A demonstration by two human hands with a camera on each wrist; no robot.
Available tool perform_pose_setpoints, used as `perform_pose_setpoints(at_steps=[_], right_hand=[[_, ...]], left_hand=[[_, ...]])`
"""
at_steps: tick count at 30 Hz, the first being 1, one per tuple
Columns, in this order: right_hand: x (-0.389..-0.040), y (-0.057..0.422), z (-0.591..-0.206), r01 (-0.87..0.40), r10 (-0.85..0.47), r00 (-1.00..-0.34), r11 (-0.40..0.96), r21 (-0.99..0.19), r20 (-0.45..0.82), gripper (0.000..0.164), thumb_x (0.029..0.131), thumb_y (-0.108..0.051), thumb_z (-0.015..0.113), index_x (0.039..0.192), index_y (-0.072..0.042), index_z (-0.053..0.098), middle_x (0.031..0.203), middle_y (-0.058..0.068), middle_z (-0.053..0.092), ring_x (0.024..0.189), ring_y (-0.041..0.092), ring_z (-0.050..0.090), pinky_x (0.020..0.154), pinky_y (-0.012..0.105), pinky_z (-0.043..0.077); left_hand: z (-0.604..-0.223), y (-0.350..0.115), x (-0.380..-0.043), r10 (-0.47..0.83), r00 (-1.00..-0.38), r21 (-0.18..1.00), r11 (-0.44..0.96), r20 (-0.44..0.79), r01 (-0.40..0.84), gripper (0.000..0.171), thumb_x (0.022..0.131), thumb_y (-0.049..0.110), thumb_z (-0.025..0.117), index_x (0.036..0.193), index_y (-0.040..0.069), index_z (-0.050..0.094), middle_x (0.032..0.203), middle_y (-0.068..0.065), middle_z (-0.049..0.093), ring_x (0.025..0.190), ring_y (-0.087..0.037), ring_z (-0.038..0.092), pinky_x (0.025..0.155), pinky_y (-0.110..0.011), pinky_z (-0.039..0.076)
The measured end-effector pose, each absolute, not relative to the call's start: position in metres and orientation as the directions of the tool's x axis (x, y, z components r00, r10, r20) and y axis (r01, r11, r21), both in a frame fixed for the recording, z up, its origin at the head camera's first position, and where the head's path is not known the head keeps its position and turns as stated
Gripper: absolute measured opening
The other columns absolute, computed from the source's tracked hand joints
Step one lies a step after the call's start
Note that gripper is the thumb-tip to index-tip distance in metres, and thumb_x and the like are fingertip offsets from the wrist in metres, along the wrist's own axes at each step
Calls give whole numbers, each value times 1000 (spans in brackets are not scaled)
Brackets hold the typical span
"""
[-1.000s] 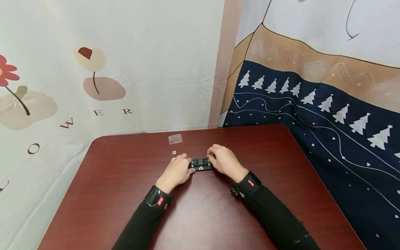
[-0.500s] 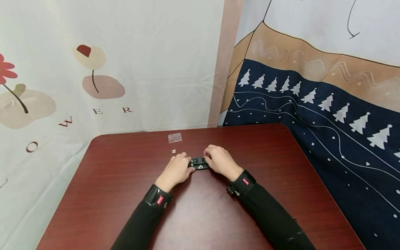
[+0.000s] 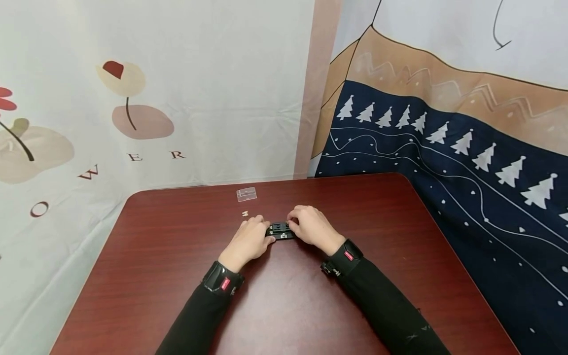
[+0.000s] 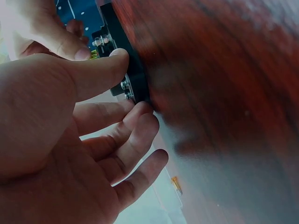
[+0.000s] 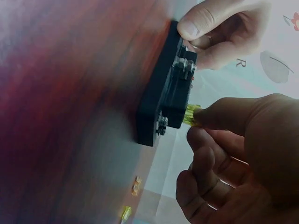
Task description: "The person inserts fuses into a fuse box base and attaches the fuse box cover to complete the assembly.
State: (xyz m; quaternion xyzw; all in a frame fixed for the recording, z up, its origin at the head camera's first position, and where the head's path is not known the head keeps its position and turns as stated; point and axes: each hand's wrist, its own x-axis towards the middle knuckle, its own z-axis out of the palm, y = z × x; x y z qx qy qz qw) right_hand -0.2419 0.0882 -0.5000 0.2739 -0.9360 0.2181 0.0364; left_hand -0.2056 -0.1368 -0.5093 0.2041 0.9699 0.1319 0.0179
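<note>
A black fuse block (image 3: 280,230) with metal screw terminals lies on the table between both hands. My left hand (image 3: 249,242) grips its left end, thumb on the near side and fingers at the far side and end. My right hand (image 3: 314,229) is over the block's right part. Between its thumb and forefinger it pinches a small, translucent yellow blade fuse (image 5: 190,114). In the right wrist view the fuse stands right at the block's top face, near one screw terminal (image 5: 162,125). The other right fingers are curled below. The fuse's lower end is hidden.
Small loose fuses (image 3: 245,214) lie beyond the left hand; the right wrist view shows an orange one (image 5: 136,185) and a yellow one (image 5: 126,213). A clear plastic case (image 3: 246,194) is near the back edge of the reddish-brown table (image 3: 284,296). Printed curtains hang behind.
My right hand has shifted left along the block, now covering its right end, and has stayed there over the last half second. The left hand keeps its grip. The view has tilted slightly.
</note>
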Motion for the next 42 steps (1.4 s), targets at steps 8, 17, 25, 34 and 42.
perform_pose_setpoints(at_steps=[8, 17, 25, 34, 42], right_hand=[[-243, 88, -503, -537, -502, -842, 742, -402, 198, 7, 102, -13, 77, 104, -14, 84, 100, 0, 76, 94, 21, 75, 86, 42, 63], [-245, 88, -503, -521, -491, -851, 744, -419, 185, 7, 102, -13, 77, 103, -15, 84, 101, 0, 78, 97, 21, 76, 87, 43, 63], [-244, 85, -503, -518, -488, -853, 751, -409, 184, 6, 101, -13, 78, 97, -16, 81, 96, -1, 75, 92, 20, 74, 84, 41, 62], [-243, 84, -502, -545, -512, -837, 753, -368, 191, 5, 101, -12, 77, 99, -14, 81, 99, 1, 76, 94, 22, 75, 84, 44, 63], [-245, 87, -503, -536, -513, -841, 747, -394, 172, 5, 101, -13, 78, 103, -15, 83, 101, 0, 77, 97, 22, 76, 88, 43, 63]], left_hand=[[-497, -132, -202, 386, -922, 257, 893, -14, 370, 41, 103, 30, 81, 131, 0, 75, 114, -13, 69, 106, -35, 67, 94, -50, 53], [-497, -133, -203, 387, -922, 269, 890, -19, 368, 42, 103, 30, 80, 132, 0, 75, 115, -13, 69, 107, -35, 68, 95, -50, 53], [-496, -134, -204, 385, -923, 265, 892, -19, 366, 43, 102, 30, 81, 133, 1, 75, 116, -13, 69, 107, -35, 68, 95, -50, 53], [-496, -132, -203, 380, -925, 253, 896, -16, 364, 42, 102, 30, 81, 131, 0, 75, 116, -13, 69, 108, -35, 68, 95, -49, 54], [-497, -131, -203, 377, -926, 258, 897, -19, 360, 43, 102, 30, 81, 133, 0, 74, 116, -14, 69, 108, -35, 68, 95, -49, 53]])
